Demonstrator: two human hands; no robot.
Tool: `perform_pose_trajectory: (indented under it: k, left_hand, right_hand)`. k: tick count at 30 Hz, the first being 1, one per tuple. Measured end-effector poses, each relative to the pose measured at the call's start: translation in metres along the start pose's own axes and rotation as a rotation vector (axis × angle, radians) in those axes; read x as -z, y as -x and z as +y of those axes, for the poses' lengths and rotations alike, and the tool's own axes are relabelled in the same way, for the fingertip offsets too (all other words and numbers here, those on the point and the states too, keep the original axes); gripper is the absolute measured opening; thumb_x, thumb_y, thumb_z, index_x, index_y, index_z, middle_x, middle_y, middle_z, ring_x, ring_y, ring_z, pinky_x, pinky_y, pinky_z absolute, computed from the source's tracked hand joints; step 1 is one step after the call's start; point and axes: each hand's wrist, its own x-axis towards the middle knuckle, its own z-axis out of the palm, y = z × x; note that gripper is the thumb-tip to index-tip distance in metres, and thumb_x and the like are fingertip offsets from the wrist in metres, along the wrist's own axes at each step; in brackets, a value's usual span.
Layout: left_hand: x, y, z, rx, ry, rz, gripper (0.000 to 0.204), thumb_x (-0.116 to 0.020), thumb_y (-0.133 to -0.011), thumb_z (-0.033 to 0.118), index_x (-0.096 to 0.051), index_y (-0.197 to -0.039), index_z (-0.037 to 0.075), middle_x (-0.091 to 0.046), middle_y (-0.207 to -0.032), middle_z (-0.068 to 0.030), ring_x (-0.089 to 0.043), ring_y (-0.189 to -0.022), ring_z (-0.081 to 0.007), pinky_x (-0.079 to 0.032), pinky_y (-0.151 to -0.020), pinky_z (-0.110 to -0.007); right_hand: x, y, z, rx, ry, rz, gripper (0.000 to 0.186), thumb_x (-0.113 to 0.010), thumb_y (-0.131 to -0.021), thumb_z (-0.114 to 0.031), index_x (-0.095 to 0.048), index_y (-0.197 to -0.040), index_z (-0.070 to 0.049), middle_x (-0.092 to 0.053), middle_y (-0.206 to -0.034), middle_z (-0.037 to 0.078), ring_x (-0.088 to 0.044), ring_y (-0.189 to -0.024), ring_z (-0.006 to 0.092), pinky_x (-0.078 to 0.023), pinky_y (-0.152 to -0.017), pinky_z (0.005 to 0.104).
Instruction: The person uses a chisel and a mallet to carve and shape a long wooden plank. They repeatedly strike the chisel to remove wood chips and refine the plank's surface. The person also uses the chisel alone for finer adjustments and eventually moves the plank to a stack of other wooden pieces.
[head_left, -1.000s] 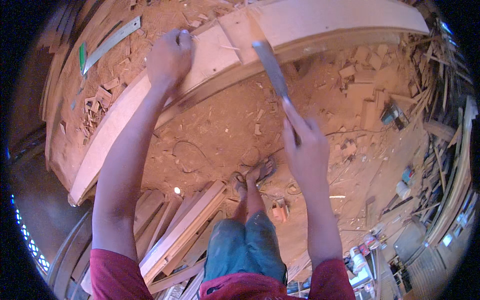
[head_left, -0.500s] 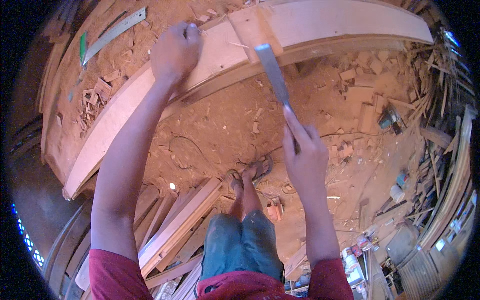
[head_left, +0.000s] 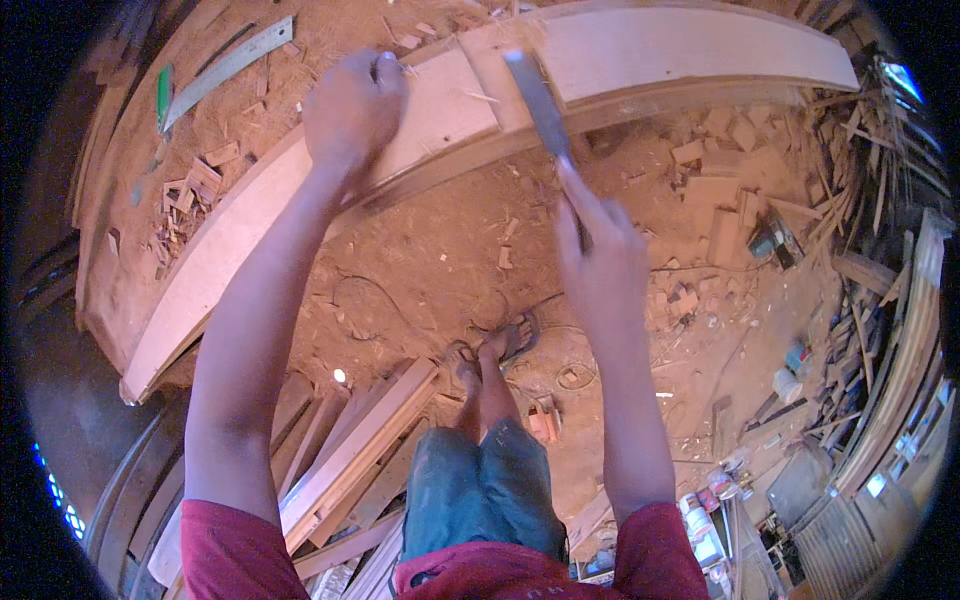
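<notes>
A long, curved wooden beam [head_left: 690, 50] arcs across the upper view, with a shallow recess [head_left: 495, 75] cut across its face. My right hand [head_left: 605, 255] grips a chisel [head_left: 540, 105], its index finger stretched along the flat metal blade. The blade's tip lies over the recess; whether it touches the wood I cannot tell. Left of the recess, my left hand [head_left: 355, 110] rests on the beam as a closed fist, thumb uppermost. What its curled fingers hold, if anything, is hidden. Thin wood shavings lie near the recess.
Beyond the beam lies a metal try square [head_left: 228, 72] with a green handle. Offcuts [head_left: 190, 190] are heaped at left, and wood scraps litter the ground. Stacked boards [head_left: 350, 450] stand by my legs at lower left. A cable crosses the ground; timber piles [head_left: 890, 340] line the right.
My right hand has moved the chisel up and slightly left, so its tip is farther over the recess. My left hand stays on the beam, still closed.
</notes>
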Motion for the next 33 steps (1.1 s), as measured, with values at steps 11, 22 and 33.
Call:
perform_pose_trajectory:
  k: [11, 22, 33]
  left_hand:
    - [-0.005, 0.001, -0.009, -0.015, -0.013, 0.041, 0.046, -0.042, -0.099, 0.043, -0.069, -0.106, 0.007, -0.069, -0.099, -0.0236, -0.065, -0.093, -0.0449, -0.050, -0.085, -0.053]
    - [-0.001, 0.001, -0.003, 0.011, -0.021, -0.021, 0.046, -0.042, -0.098, 0.044, -0.070, -0.111, 0.009, -0.069, -0.104, -0.0231, -0.065, -0.097, -0.0440, -0.050, -0.087, -0.053]
    - [0.001, -0.001, 0.001, 0.003, 0.017, -0.031, 0.042, -0.043, -0.098, 0.040, -0.069, -0.104, 0.007, -0.069, -0.101, -0.0239, -0.065, -0.095, -0.0446, -0.050, -0.086, -0.053]
  right_hand:
    - [0.015, 0.021, 0.008, 0.009, -0.019, -0.033, 0.042, -0.065, -0.091, -0.016, -0.063, -0.132, -0.024, -0.062, -0.081, 0.015, -0.064, -0.069, 0.0318, -0.052, -0.061, 0.0425]
    - [0.001, 0.005, -0.005, 0.036, -0.007, -0.050, 0.044, -0.065, -0.092, -0.022, -0.060, -0.135, -0.024, -0.061, -0.079, 0.017, -0.065, -0.072, 0.0363, -0.053, -0.064, 0.0445]
    - [-0.007, -0.017, -0.012, 0.065, -0.027, -0.016, 0.041, -0.065, -0.092, -0.017, -0.063, -0.132, -0.024, -0.061, -0.078, 0.016, -0.064, -0.068, 0.0346, -0.053, -0.062, 0.0432]
